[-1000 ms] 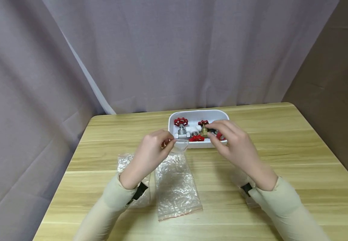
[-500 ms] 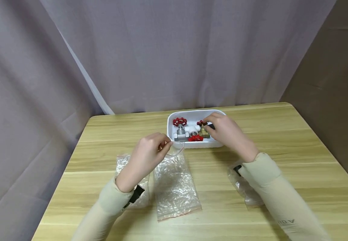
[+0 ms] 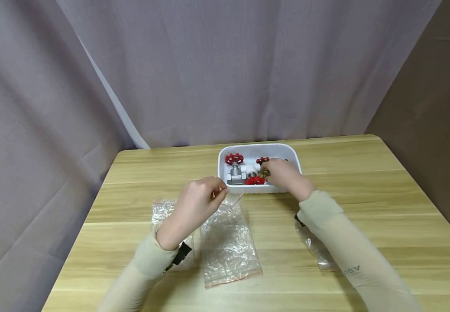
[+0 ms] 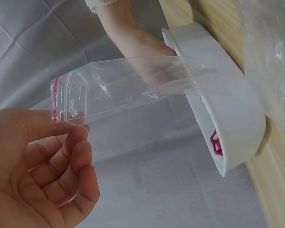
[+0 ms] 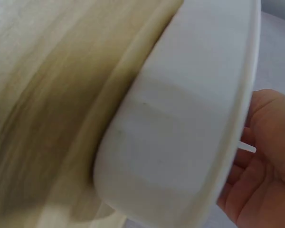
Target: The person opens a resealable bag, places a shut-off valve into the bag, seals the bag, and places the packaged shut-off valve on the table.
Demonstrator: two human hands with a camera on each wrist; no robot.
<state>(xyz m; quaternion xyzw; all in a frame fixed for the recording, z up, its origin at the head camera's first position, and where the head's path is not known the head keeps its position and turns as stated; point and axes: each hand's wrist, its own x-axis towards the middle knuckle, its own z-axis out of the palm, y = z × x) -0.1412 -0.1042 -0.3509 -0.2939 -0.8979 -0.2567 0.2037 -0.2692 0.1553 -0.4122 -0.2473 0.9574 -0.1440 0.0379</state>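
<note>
My left hand (image 3: pixel 197 199) pinches the red-striped zip end of a small clear zip bag (image 4: pixel 118 88) between thumb and index finger; in the left wrist view the bag stretches toward the tray. My right hand (image 3: pixel 286 174) reaches down into the white tray (image 3: pixel 265 190) at its right side, beside a brass valve (image 3: pixel 265 173). Its fingertips are hidden, and I cannot tell what it holds. In the right wrist view a small white tip (image 5: pixel 247 147) shows by that palm. A silver valve (image 3: pixel 236 177) with a red handwheel lies in the tray's left part.
A white pipe fitting (image 3: pixel 249 168) and a red handle (image 3: pixel 255 180) lie mid-tray. One flat clear zip bag (image 3: pixel 230 247) lies in front of the tray. Another clear bag (image 3: pixel 163 211) is under my left forearm, and a third (image 3: pixel 318 249) by my right sleeve.
My right hand first drew back to the tray's right part with a dark piece showing at its fingers, then went lower into the tray. My left hand keeps its pinch on the zip bag.
</note>
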